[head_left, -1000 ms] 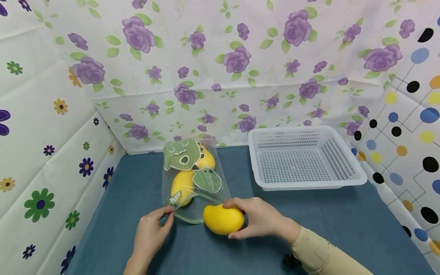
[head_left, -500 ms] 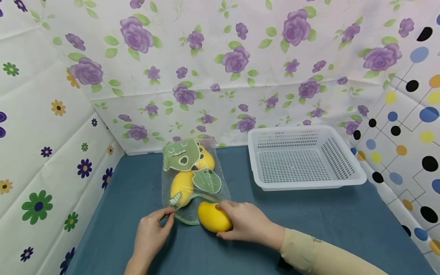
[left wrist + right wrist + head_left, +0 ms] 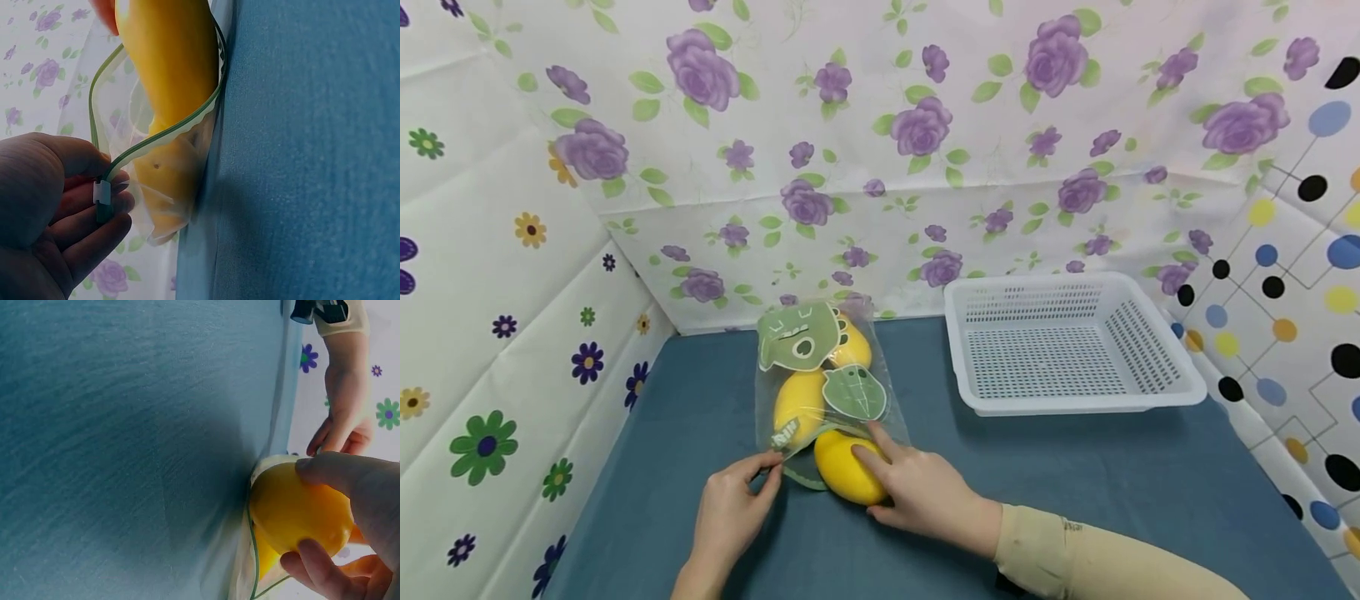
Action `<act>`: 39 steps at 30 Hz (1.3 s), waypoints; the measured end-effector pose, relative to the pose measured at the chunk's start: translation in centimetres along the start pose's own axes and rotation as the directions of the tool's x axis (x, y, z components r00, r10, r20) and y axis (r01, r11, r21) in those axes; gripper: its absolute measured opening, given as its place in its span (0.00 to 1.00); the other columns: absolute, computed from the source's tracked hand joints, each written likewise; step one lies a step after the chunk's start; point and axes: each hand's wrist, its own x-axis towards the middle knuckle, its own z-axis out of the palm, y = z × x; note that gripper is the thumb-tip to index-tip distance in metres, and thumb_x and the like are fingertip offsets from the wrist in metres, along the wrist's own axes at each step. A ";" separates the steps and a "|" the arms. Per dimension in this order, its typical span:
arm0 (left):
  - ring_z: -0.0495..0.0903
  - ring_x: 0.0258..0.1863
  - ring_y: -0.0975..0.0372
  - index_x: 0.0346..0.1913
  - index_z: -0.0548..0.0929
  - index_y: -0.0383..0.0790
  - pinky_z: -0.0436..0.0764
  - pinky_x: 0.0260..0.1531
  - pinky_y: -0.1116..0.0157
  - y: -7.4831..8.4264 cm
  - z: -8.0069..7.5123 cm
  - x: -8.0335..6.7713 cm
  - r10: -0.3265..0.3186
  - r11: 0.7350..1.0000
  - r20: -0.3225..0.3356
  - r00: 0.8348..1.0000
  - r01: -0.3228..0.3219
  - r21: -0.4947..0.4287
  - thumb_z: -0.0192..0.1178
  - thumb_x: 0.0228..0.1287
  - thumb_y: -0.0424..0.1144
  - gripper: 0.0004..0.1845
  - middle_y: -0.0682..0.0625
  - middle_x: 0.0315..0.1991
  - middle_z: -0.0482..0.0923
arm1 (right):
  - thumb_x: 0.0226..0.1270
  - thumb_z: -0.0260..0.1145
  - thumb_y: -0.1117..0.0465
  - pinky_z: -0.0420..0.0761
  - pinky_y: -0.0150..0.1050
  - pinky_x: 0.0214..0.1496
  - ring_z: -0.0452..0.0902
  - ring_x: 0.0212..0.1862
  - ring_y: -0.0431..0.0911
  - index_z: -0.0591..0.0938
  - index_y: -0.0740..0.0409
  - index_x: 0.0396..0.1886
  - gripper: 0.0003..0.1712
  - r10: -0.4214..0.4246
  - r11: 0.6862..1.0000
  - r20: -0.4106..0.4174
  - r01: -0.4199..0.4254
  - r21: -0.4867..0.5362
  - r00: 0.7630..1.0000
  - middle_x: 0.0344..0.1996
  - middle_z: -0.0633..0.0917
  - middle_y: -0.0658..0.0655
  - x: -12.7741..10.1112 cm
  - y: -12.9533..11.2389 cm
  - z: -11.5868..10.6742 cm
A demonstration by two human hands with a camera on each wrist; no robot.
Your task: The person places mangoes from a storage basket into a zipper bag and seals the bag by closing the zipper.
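A clear zip bag with green cartoon prints lies on the table, with two yellow mangoes inside, one mango nearer its mouth. My left hand pinches the left corner of the mouth, beside the white zip slider in the left wrist view. The green-rimmed mouth gapes there. My right hand holds another mango at the opening, thumb on one side and fingers on the other. In the right wrist view this held mango sits partly within the rim, close to a mango behind it.
A white perforated plastic basket stands at the back right of the blue-covered table. Floral cloth rises behind, with patterned cloths on both sides. A black device shows at the other wrist in the right wrist view.
My right hand has moved left with the mango, from the right of the bag's mouth to partly inside it. Its fingers have spread over the mango. My left hand stays on the corner.
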 end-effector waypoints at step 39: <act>0.91 0.34 0.58 0.42 0.95 0.43 0.71 0.14 0.67 -0.5 0.0 -0.3 0.020 1.000 -0.016 1.000 -0.020 -0.018 0.76 0.62 0.27 0.09 0.45 0.42 0.92 | 0.78 0.68 0.60 0.79 0.32 0.20 0.76 0.19 0.37 0.89 0.54 0.60 0.16 -0.145 0.921 -0.028 0.125 -0.370 0.989 0.65 0.83 0.62 4.2 -2.3 2.7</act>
